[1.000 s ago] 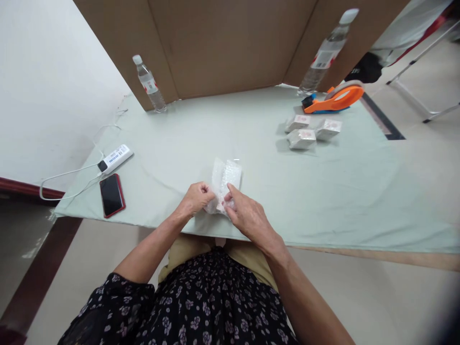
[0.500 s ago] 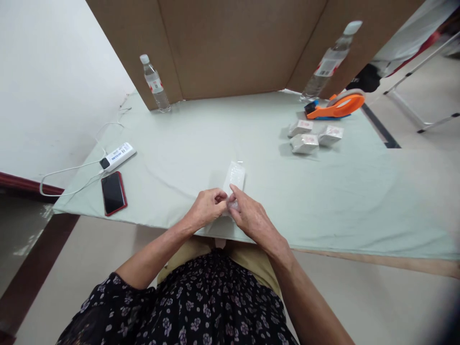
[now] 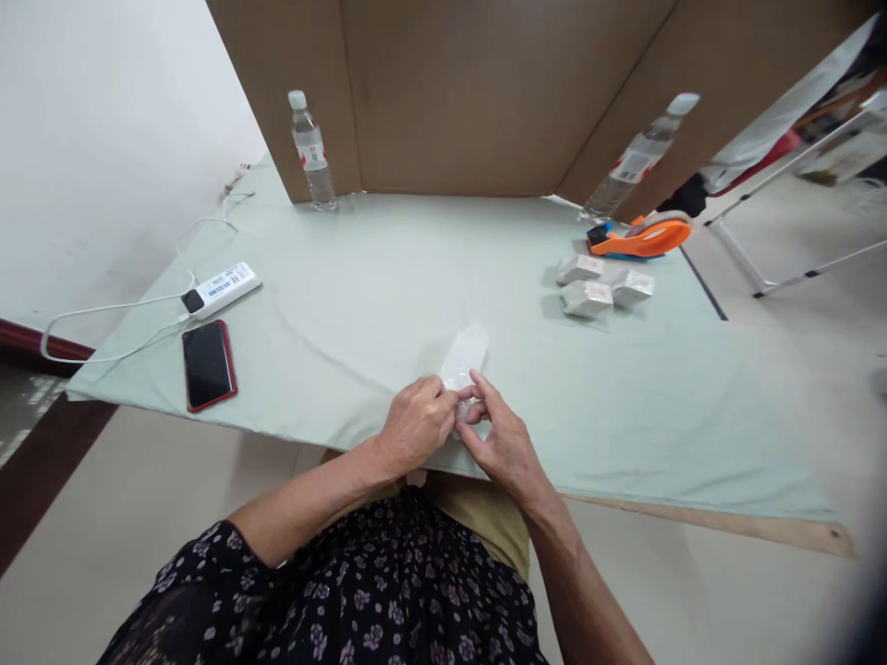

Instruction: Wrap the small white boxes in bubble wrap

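A narrow clear bubble-wrap piece [image 3: 466,354] stands up from between my two hands near the front edge of the table [image 3: 388,277]. My left hand [image 3: 416,427] is closed, its fingers pinching the lower end of the wrap. My right hand [image 3: 500,440] meets it from the right, thumb and fingers pinched on the same lower end. What the wrap holds is hidden by my fingers.
Three small wrapped boxes [image 3: 601,285] lie at the right, behind them an orange tape dispenser [image 3: 641,236] and a water bottle [image 3: 637,157]. Another bottle [image 3: 311,151] stands by the cardboard screen [image 3: 478,92]. A phone [image 3: 206,364] and power strip [image 3: 220,288] lie at the left.
The bubble wrap has gone from a wider sheet to a narrow strip as my hands drew closer together on it. The camera view shifted a little to the right and up.
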`<state>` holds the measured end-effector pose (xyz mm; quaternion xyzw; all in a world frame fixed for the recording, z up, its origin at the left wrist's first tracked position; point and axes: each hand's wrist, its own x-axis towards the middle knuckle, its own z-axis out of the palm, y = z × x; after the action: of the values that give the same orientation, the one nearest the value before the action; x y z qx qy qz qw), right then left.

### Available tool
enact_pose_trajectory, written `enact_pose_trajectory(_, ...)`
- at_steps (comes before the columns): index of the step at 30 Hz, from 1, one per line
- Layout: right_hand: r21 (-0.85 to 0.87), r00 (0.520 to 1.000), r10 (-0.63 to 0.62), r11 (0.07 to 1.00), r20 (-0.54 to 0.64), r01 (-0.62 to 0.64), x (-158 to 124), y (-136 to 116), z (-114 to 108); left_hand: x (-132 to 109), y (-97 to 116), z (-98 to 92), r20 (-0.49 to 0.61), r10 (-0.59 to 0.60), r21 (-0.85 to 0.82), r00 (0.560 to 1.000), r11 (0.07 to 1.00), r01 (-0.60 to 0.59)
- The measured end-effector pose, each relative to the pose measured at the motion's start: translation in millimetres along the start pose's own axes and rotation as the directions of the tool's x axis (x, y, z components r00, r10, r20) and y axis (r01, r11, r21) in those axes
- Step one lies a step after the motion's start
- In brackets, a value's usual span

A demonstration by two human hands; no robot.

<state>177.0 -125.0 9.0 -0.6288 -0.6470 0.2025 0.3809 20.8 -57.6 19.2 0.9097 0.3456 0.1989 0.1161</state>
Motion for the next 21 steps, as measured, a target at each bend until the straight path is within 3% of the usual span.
enact_pose_trajectory(5, -0.024, 1.0, -0.002, 1.0, -0.005, 0.002, -0.9, 3.5, 2.5, -0.4, -15.1, 7.9, -0.158, 0.153, -0.063, 0.976, 0.984, -0.164)
enact_pose_trajectory(8, -0.012, 1.0, -0.002, 1.0, -0.011, 0.002, -0.5, 5.9, 2.8, -1.3, -19.5, 16.3, -0.238, 0.176, -0.173, 0.955, 0.96, -0.221)
enact_pose_trajectory(14, 0.005, 0.995, -0.039, 0.999, 0.091, 0.039, 3.9, 9.5, -7.8, -9.0, -4.1, 25.2, -0.298, 0.046, -0.233, 0.953, 0.965, -0.119)
enact_pose_trajectory(21, 0.029, 0.984, -0.079, 0.997, 0.162, 0.075, 12.3, 9.2, -21.0, -8.2, 1.9, 25.6, -0.314, 0.007, -0.175, 0.95, 0.982, -0.065)
